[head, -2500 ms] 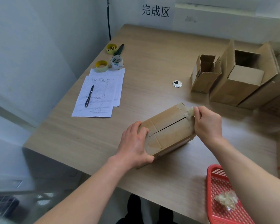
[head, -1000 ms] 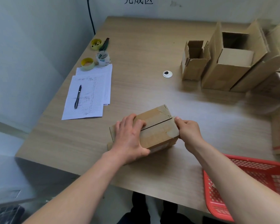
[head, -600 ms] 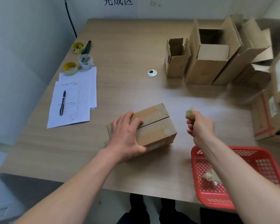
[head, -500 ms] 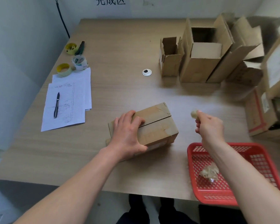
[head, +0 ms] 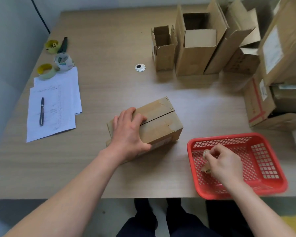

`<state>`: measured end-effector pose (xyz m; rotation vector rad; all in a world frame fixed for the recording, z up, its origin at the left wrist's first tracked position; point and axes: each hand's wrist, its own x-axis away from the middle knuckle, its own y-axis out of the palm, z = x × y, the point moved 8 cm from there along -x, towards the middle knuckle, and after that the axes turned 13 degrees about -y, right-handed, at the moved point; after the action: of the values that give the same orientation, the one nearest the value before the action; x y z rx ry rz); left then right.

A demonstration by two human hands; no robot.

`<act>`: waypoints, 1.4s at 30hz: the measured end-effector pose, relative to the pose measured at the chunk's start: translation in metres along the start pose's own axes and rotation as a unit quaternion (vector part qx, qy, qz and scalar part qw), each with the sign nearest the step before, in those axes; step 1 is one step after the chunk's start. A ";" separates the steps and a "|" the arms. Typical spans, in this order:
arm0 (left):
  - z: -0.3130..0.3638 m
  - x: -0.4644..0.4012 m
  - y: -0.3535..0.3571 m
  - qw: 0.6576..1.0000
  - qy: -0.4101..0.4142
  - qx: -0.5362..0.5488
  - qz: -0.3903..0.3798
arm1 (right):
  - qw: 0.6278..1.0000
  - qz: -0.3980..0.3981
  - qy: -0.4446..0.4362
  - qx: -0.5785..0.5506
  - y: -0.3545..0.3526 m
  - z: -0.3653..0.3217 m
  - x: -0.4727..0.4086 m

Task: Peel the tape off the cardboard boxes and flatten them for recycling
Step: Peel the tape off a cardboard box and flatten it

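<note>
A closed brown cardboard box (head: 159,120) lies on its side in the middle of the wooden table (head: 101,48), with a dark seam running across its top. My left hand (head: 129,134) rests flat on its near left end and grips it. My right hand (head: 224,162) is inside the red plastic basket (head: 265,161) at the near right edge, fingers pinched on a crumpled wad of peeled tape (head: 205,153). Another wad of tape (head: 205,169) lies in the basket just under that hand.
Several opened cardboard boxes (head: 197,48) stand at the back right, and taped boxes (head: 260,101) are stacked at the far right. Papers with a pen (head: 41,111) and tape rolls (head: 63,61) lie at the left. A round metal cap (head: 140,67) sits mid-table.
My right hand pulled the tape off the box's right end and carried the wad down into the red basket. My left hand stayed on the box. The camera view tilted downward.
</note>
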<state>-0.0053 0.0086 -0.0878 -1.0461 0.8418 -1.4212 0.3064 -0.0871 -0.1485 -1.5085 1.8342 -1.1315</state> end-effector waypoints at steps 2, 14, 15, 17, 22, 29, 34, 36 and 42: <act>0.000 0.000 0.001 1.000 -0.002 0.002 0.000 | 0.996 -0.044 0.025 0.072 -0.001 0.007 0.003; 0.001 0.003 -0.001 1.000 -0.009 -0.004 0.007 | 0.998 -0.044 0.011 -0.031 0.033 0.015 -0.007; 0.000 0.004 0.000 1.000 -0.008 -0.004 0.007 | 0.999 -0.020 -0.010 -0.036 0.033 0.012 -0.010; 0.001 0.004 0.000 1.000 -0.008 -0.003 0.009 | 0.999 0.014 -0.022 -0.036 0.036 0.006 -0.015; 0.001 0.005 0.000 1.000 -0.012 -0.002 0.006 | 0.999 0.022 -0.030 -0.016 0.049 -0.009 -0.024; 0.002 0.005 0.000 1.000 -0.009 -0.003 0.000 | 0.996 0.045 0.067 -0.024 0.044 -0.003 -0.040; 0.002 0.006 -0.002 1.000 -0.009 0.000 0.005 | 0.994 0.056 0.076 -0.055 0.041 -0.007 -0.054; 0.002 0.007 -0.003 1.000 -0.005 -0.001 0.008 | 0.997 0.048 0.041 -0.044 0.038 -0.013 -0.055; 0.002 0.007 -0.003 1.000 0.000 -0.010 0.011 | 0.999 0.037 -0.005 0.016 0.027 -0.014 -0.045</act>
<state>-0.0045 0.0023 -0.0834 -1.0497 0.8661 -1.3962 0.2914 -0.0391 -0.1694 -1.4141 1.8402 -1.1116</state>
